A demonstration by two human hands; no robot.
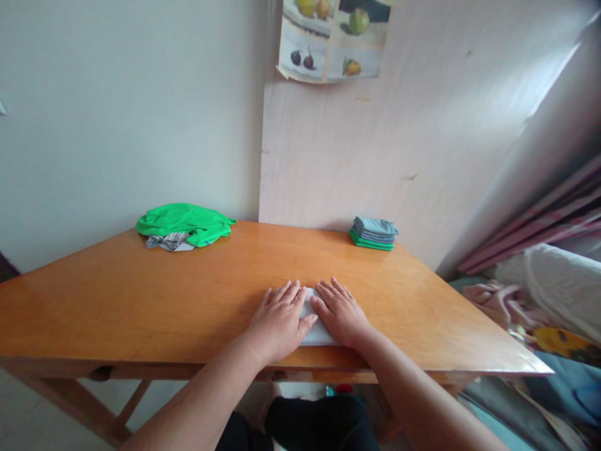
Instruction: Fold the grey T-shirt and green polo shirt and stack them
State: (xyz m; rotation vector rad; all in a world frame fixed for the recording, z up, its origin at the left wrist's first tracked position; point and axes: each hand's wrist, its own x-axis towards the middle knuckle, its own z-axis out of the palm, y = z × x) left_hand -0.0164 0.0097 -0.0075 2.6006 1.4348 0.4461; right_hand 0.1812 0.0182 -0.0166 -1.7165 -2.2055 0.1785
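Observation:
A small pale grey folded cloth (312, 326) lies near the front edge of the wooden table (141, 300). My left hand (279, 319) rests flat on its left part, fingers stretched out. My right hand (339, 311) presses flat on its right part, fingers also spread. Most of the cloth is hidden under both palms.
An unfolded heap of green and grey cloths (184, 225) sits at the table's back left. A neat stack of folded blue-grey and green cloths (374, 233) stands at the back right by the wall. Bedding and fabric (539, 300) lie to the right of the table.

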